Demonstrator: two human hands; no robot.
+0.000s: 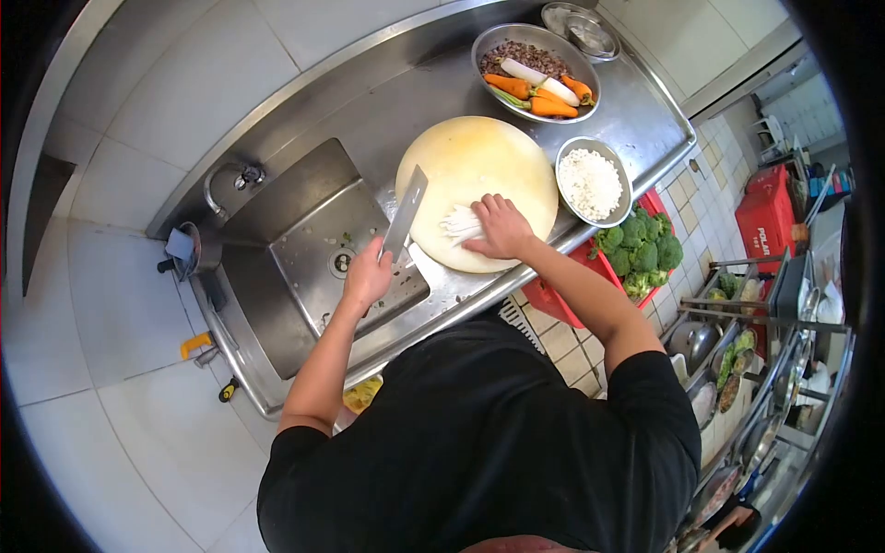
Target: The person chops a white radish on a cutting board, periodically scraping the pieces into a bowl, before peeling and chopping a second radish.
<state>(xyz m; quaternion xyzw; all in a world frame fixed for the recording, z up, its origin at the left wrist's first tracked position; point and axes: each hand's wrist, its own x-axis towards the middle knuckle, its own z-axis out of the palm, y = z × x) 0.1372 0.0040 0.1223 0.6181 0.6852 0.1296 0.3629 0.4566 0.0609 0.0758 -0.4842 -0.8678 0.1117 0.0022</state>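
Note:
My left hand [368, 275] is closed round the handle of a cleaver [406, 214]. Its broad blade slants up over the left edge of a round, yellowish cutting board [470, 147]. On the board lies a small bundle of white vegetable strips [458, 224], which look like radish. My right hand [502, 228] grips them from the right, with its fingers partly hiding them. The blade is to the left of the strips, apart from them. A flat white piece [425, 265] rests at the board's lower left edge.
Left of the board is a steel sink [304, 240] with scraps and a tap [235, 180]. A bowl of diced white pieces [592, 184] stands to the right. Behind is a basin [539, 78] with carrots and a white radish. Broccoli [638, 244] fills a red crate [560, 297] below.

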